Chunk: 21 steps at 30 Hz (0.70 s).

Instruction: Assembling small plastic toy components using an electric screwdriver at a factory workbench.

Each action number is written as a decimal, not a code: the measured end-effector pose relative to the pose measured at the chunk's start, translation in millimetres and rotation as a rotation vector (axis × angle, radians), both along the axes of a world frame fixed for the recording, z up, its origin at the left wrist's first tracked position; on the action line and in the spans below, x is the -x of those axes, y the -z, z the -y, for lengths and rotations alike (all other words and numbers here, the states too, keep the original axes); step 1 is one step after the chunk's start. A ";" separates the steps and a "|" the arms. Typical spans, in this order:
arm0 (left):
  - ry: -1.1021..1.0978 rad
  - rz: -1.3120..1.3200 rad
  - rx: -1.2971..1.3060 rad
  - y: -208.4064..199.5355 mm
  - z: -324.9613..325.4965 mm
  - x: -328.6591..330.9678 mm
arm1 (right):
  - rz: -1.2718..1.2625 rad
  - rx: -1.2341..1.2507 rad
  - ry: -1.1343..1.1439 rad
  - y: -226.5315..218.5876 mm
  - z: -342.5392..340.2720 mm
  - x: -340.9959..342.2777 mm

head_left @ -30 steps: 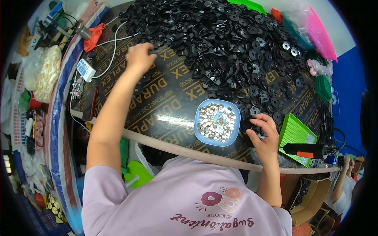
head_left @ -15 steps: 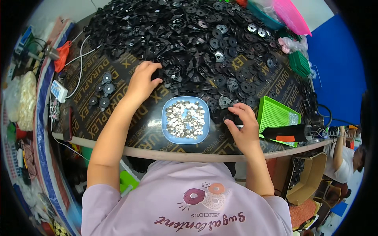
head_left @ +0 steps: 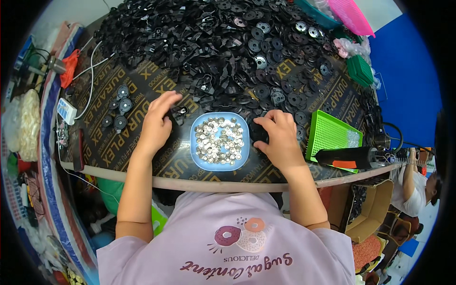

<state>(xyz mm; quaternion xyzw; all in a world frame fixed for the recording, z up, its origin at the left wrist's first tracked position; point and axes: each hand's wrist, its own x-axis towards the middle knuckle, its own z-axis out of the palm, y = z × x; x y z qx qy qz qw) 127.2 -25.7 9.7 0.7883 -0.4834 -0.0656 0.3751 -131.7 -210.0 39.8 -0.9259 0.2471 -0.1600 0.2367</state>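
Observation:
A light-blue square tray (head_left: 194,159) of small silvery round metal pieces (head_left: 218,142) sits on the dark table between my hands. To its left, my left hand (head_left: 157,124) is open, fingers stretched forward and thumb apart. A small black plastic part (head_left: 180,114) lies just beyond those fingertips. On the tray's right side, my right hand (head_left: 282,137) has its thumb and fingers curled round a black disc (head_left: 258,134), partly hidden by the hand.
A large heap of black plastic parts (head_left: 190,42) covers the far table, with round discs at its right. Several black round pieces (head_left: 124,105) lie left. A green perforated basket (head_left: 327,130) and a black-handled tool (head_left: 346,156) stand right; a white power strip (head_left: 66,111) is far left.
My left hand has drawn back from the heap toward me, and a black part now lies beside its fingers. My right hand has shifted left toward the tray, along with a black disc.

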 end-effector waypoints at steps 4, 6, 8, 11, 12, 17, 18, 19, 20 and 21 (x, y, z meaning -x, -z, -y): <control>-0.346 -0.052 -0.062 16.4 -3.1 11.5 | -0.071 0.087 0.047 4.6 -3.2 -3.9; -0.329 0.045 -0.123 16.3 -1.0 17.2 | -0.009 0.064 0.067 13.1 1.0 -2.9; -0.304 0.164 -0.107 21.5 1.1 19.9 | 0.070 0.047 0.116 14.7 3.5 -2.7; -0.315 -0.008 -0.129 10.8 1.0 20.1 | 0.218 -0.045 0.165 21.5 10.7 -5.4; -0.342 -0.141 -0.139 9.0 1.6 21.3 | 0.205 -0.005 0.197 22.3 14.1 -5.4; -0.232 -0.641 0.302 13.3 0.4 22.2 | 0.084 -0.011 0.178 10.6 12.1 -10.5; -0.230 -0.642 0.302 11.6 0.0 24.2 | 0.061 -0.013 0.162 8.4 10.3 -12.8; -0.227 -0.742 0.335 2.8 0.8 28.1 | 0.040 -0.012 0.149 5.8 9.3 -14.0; -0.225 -0.840 0.368 -5.7 1.6 32.0 | 0.040 -0.011 0.148 4.1 9.7 -14.8; -0.227 -0.895 0.373 -11.3 3.6 35.4 | 0.041 0.025 0.095 2.8 10.9 -16.0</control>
